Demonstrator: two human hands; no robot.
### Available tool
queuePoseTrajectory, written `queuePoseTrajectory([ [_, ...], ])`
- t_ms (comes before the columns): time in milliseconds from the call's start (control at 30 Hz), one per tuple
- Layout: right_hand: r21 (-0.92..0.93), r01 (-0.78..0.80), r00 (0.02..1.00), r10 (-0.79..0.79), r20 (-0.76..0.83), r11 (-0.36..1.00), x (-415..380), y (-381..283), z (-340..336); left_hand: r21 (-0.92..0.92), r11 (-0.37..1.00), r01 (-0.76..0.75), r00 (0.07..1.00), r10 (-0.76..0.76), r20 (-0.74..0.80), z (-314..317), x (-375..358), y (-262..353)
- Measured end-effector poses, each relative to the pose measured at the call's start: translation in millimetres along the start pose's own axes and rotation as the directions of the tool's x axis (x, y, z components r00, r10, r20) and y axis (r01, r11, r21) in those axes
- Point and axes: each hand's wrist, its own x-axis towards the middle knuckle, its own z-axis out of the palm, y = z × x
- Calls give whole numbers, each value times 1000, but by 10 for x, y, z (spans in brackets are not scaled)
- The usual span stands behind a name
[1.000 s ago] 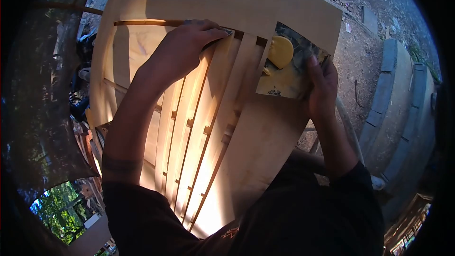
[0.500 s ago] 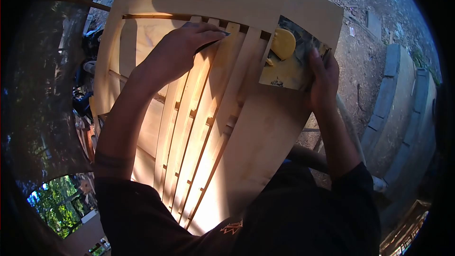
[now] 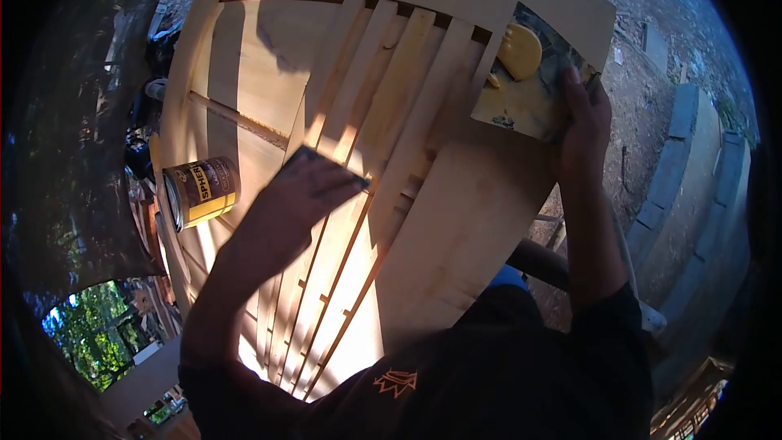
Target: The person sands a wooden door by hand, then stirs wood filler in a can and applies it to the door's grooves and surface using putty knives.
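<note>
My left hand is closed on a thin, dark flat scraper, pressed over the slats of a pale wooden panel. Whether the scraper's edge touches the wood is hard to tell. At the panel's upper right, my right hand grips the edge of a flat, smeared mixing board, thumb on top. On that board sits a round mound of yellow-tan wood filler with smaller dabs beside it. Long slats run down the panel with narrow gaps and short cross pieces between them.
A brown and yellow tin can stands on the panel's left side. Stacked grey blocks line the ground at the right. A dark sheet hangs on the left.
My left hand has moved with the scraper from the slats' top ends down toward their middle. The tin can has come into view. My right hand and the board appear slightly higher and farther right.
</note>
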Motion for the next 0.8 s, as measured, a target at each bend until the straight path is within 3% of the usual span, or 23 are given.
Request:
queuePoseTrajectory([
  [67,-21,19,1000,-19,4,1000,-6,-14,-9,-64,997,33,974,-47,-224,-197,349,-84],
  [100,-38,22,1000,-21,6,999,-24,-31,1,30,999,27,962,-18,-271,-318,537,-174],
  [133,-56,24,1000,-24,9,998,-34,-52,3,-16,999,37,955,-40,-293,-373,730,-298],
  [267,43,37,999,-38,23,998,-7,4,-7,-69,997,34,984,-46,-174,-506,1333,-554],
  [367,51,5,1000,-7,28,999,-10,11,-8,134,989,-57,965,89,-246,-259,1177,-506],
  [433,-25,8,1000,-8,7,1000,20,10,-37,90,994,55,998,-53,-28,-312,791,-208],
  [467,-9,17,1000,-17,15,1000,40,8,-34,18,995,93,995,-94,40,-332,619,-140],
  [533,19,24,999,-24,41,1000,35,18,-6,-207,961,184,979,-198,-52,-497,462,-84],
  [600,4,12,999,-12,37,1000,32,12,-6,-600,773,207,922,-360,-146,-684,503,-206],
  [633,-3,9,999,-9,40,1000,32,5,-4,-750,568,339,836,-548,-38,-737,589,-240],
  [667,-12,2,999,-1,34,1000,30,10,-1,-773,509,379,807,-590,7,-746,678,-362],
  [800,-77,19,1000,-19,0,997,43,-20,36,-751,505,424,788,-615,31,-655,1030,-719],
])
